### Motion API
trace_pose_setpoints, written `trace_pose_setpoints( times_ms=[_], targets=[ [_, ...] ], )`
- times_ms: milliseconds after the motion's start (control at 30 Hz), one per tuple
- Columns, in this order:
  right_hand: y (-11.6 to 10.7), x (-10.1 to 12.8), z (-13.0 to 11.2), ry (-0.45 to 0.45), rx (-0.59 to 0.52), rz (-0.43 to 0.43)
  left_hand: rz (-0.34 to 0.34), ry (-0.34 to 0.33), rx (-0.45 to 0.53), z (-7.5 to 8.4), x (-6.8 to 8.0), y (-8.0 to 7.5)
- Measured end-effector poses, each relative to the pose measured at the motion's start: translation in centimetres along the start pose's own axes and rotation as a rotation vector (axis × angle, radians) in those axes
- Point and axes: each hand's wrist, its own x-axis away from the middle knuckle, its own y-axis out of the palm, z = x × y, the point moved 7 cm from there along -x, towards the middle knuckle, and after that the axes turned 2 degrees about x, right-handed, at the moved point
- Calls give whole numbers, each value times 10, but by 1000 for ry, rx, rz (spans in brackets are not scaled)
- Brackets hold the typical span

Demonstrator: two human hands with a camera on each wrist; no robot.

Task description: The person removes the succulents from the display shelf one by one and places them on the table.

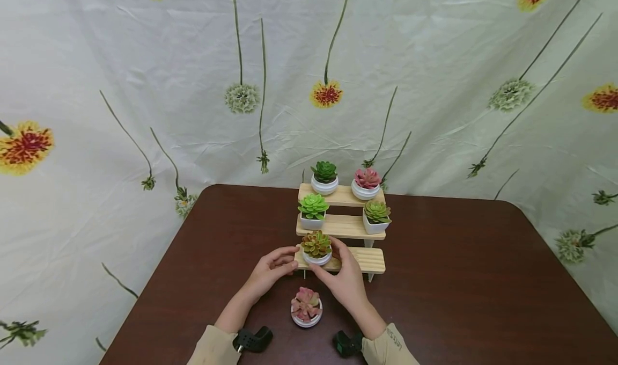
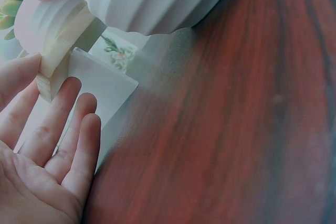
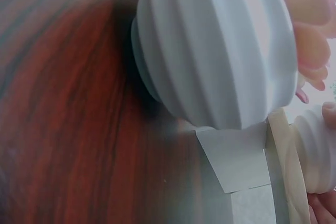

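The small potted plant (image 1: 316, 242) sits at the left end of the stand's lowest shelf (image 1: 365, 260), its thick, rounded leaves packed in a rosette that runs from yellowish green to rusty orange. Its white pot (image 1: 317, 260) is round and squat, with ridges wrapping the side. The right hand (image 1: 345, 279) pinches this pot, thumb at the front and a finger round the far side. The left hand (image 1: 266, 275) has its fingers apart and only gently bent, the tips touching the end of the same shelf — it does not grip the pot.

The stand is three steps of pale, smooth wood with visible grain, carried on thin white supports (image 2: 100, 87). On the middle step (image 1: 344, 227) are a bright green plant (image 1: 313, 206) and a duller green one (image 1: 377, 212), both in square white pots; on the top step (image 1: 344, 195), a dark green plant (image 1: 324, 172) and a pink one (image 1: 367, 179) stand in round pots.

Just in front of the stand, a dusty pink plant (image 1: 306, 304) stands on the table; its matte pot (image 3: 220, 51) shows slanting, swirled ridges up close. The table (image 1: 458, 274) is dark reddish brown with streaky grain — behind it hangs a creased, pale cloth (image 1: 193, 48) printed with flowers.
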Motion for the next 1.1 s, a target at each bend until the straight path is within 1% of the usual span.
trace_pose_setpoints(
  times_ms=[167, 267, 367, 533, 600, 767, 867, 1100],
  targets=[
    [0, 0, -1, -30, 40, 42, 4, 11, -13, -2, -1, -1],
    [0, 0, -2, -57, 72, 74, 11, 4, -13, -1, -1, -2],
    [-1, 2, -2, -81, 80, 108, 14, -10, -7, 2, 1, -1],
    [-3, 8, 3, -80, 43, 147, -3, -8, -20, 19, 7, 6],
    [-3, 10, 4, -78, 23, 156, -7, 5, -20, 24, 9, 8],
    [-7, 13, 6, -104, -12, 176, -4, 9, -10, 27, 10, 9],
    [-9, 15, 7, -119, -31, 184, 2, -2, -13, 27, 10, 8],
    [-13, 19, 8, -97, -52, 202, 7, -4, -16, 28, 10, 8]
  ],
)
